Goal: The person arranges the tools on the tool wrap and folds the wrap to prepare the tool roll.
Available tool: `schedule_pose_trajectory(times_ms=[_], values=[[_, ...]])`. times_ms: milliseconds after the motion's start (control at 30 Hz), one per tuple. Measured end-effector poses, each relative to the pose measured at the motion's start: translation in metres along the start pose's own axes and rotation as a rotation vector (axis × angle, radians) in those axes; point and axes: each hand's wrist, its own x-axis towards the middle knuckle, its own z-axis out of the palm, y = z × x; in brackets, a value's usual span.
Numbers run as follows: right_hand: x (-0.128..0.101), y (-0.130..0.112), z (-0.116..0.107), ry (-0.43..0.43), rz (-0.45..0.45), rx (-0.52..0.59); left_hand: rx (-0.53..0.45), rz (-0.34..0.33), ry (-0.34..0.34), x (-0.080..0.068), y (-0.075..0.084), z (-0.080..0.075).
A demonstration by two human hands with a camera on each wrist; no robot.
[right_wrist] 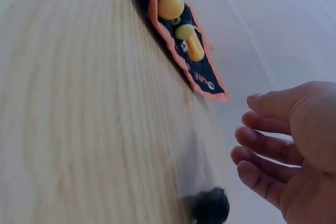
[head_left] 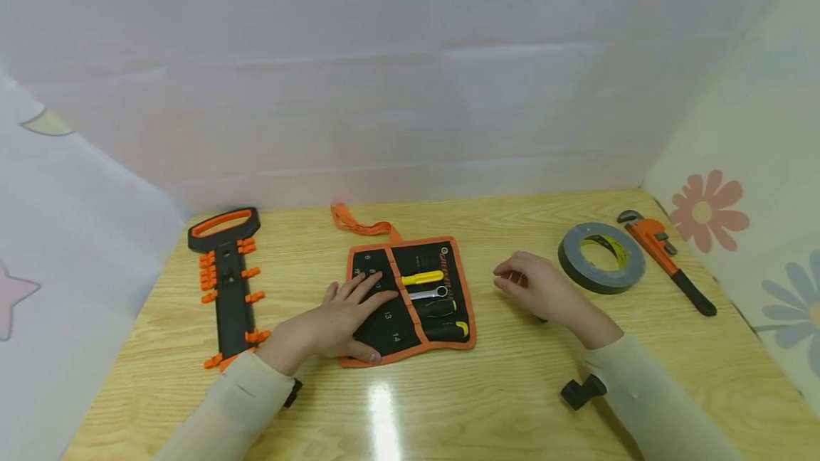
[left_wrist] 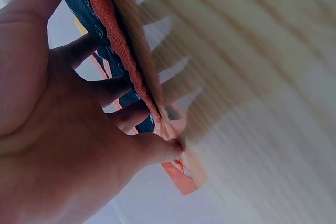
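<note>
My left hand [head_left: 346, 322] lies with spread fingers on the left side of a black tool pouch [head_left: 400, 326] with orange edging. Numbers are printed on that side. From the pouch's pockets show a yellow handle [head_left: 423, 278], a ring-ended wrench [head_left: 430, 294] and two black handles, the lower [head_left: 448, 333] yellow-tipped. An orange strap [head_left: 365, 228] trails off the top edge. Apart from the pouch, on its right, my right hand [head_left: 541, 292] hovers with loosely bent fingers and holds nothing. Below it in the right wrist view sits a small black object [right_wrist: 211, 205], its kind unclear.
At the left lies a black rack [head_left: 232, 304] with orange clips and a handle. A roll of grey tape [head_left: 576, 262] lies right of my right hand. Beyond it is an orange pipe wrench [head_left: 666, 255], near the table's right edge. Fabric walls enclose the wooden table [head_left: 487, 404].
</note>
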Motion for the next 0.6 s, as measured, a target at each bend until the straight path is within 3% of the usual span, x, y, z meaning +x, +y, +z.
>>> schedule_pose_trajectory(times_ms=[200, 600], values=[[-0.017, 0.008, -0.005, 0.039, 0.019, -0.016, 0.006, 0.001, -0.004, 0.000, -0.001, 0.001], [-0.040, 0.018, -0.012, 0.065, 0.183, -0.073, -0.004, 0.010, -0.001, -0.001, -0.002, 0.001]])
